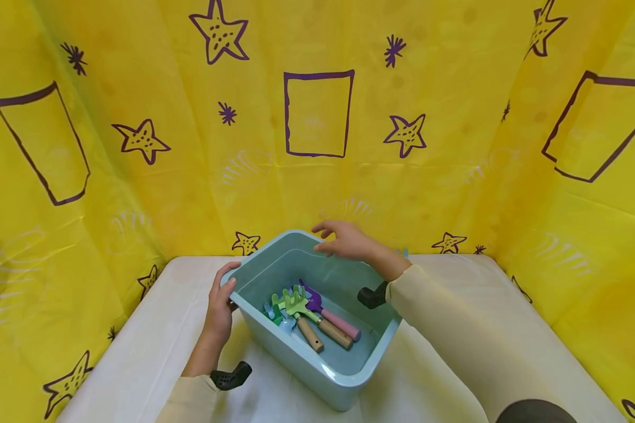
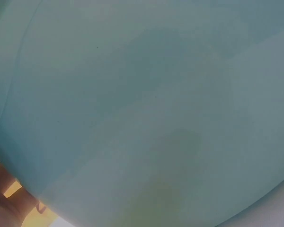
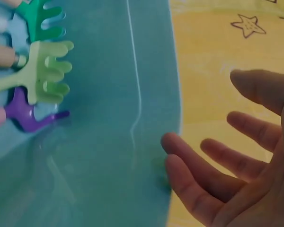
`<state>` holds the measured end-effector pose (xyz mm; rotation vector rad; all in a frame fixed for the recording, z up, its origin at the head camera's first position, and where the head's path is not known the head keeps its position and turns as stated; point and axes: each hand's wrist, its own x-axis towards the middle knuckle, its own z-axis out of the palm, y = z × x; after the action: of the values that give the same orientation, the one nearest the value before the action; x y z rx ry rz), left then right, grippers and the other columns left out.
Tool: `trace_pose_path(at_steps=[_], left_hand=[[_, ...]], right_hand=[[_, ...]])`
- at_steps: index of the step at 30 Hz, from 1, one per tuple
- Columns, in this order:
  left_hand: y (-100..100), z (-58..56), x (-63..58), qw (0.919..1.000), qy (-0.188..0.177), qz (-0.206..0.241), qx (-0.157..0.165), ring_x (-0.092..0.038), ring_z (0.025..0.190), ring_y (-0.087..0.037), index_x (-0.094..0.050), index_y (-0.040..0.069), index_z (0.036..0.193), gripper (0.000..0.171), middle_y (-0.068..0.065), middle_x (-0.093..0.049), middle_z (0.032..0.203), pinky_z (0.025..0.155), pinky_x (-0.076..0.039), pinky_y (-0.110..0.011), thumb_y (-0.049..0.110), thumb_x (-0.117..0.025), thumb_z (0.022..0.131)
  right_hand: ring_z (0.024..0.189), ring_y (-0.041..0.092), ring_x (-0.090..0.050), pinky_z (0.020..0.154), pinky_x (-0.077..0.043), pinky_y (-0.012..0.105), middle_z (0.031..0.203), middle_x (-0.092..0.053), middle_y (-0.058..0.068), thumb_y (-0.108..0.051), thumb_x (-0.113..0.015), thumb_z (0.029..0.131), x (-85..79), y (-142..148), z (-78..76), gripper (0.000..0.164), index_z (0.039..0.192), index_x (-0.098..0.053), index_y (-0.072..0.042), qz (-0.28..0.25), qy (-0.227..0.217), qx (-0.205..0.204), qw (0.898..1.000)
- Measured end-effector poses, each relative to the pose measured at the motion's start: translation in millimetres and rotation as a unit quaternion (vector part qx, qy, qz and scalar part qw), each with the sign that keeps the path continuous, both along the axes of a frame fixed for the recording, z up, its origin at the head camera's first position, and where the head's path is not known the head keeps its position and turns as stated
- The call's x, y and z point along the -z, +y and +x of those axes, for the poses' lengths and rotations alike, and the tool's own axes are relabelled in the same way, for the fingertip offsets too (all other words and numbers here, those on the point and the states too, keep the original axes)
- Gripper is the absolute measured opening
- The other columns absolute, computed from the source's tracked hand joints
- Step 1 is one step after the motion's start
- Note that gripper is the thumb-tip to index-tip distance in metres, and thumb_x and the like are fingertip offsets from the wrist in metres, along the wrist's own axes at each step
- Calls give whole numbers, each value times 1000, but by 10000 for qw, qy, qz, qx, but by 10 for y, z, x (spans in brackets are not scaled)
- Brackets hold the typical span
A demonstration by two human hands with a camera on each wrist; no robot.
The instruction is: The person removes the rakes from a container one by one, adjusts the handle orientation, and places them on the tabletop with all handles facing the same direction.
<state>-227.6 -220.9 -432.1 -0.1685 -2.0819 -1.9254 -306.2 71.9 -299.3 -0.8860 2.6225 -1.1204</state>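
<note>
A blue-green plastic bin [image 1: 307,358] stands in front of me, turned at an angle. Its left corner is gripped by my left hand [image 1: 221,308], thumb over the rim and fingers outside. Over the far rim hovers my right hand [image 1: 344,241], fingers spread and holding nothing. Small garden tools lie together on the bin's floor: a light green hand rake [image 3: 46,73] with a wooden handle, a purple-headed tool [image 1: 314,299] with a pink handle, a darker green rake [image 3: 40,21] and light blue pieces. In the left wrist view the bin wall [image 2: 146,104] fills most of the picture.
The bin sits on a white-covered table [image 1: 190,294]. Yellow cloth walls [image 1: 317,194] with purple star drawings rise at the back and both sides. A bit of blue [image 1: 403,252] shows behind my right forearm. Black wrist cameras [image 1: 231,376] are strapped at both sleeves.
</note>
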Motion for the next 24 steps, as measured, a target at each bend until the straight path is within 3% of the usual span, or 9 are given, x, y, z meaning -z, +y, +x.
trace_pose_path(at_steps=[3, 12, 18, 24], left_hand=[[-1, 4, 12, 10000, 2, 38, 34, -44, 121, -30, -38, 21, 144, 44, -4, -43, 142, 97, -34, -57, 34, -31, 103], [-16, 28, 9, 10000, -29, 36, 1, -44, 121, -31, -38, 22, 144, 44, -4, -43, 142, 97, -34, -57, 35, -32, 102], [-10, 0, 8, 10000, 14, 29, 41, -45, 121, -30, -38, 21, 145, 45, -5, -43, 142, 97, -34, -57, 37, -32, 103], [-16, -12, 7, 10000, -4, 48, -10, -44, 122, -31, -38, 22, 144, 45, -5, -42, 143, 98, -33, -60, 37, -32, 102]], right_hand=[[86, 22, -68, 77, -54, 37, 129, -53, 20, -20, -66, 94, 64, -86, -19, 49, 138, -50, -8, -170, -584, -229, 9979], [107, 29, -62, 90, -48, 45, 131, -56, 13, -22, -61, 96, 319, -324, -82, 48, 140, -48, -8, -428, -1613, -813, 9826], [113, 33, -58, 96, -42, 52, 126, -60, 7, -24, -61, 96, 434, -322, -94, 45, 137, -52, -11, 55, -2214, -983, 9702], [119, 42, -53, 97, -40, 56, 125, -59, 5, -26, -62, 94, 559, -328, -124, 46, 137, -53, -11, 669, -2930, -1238, 9457]])
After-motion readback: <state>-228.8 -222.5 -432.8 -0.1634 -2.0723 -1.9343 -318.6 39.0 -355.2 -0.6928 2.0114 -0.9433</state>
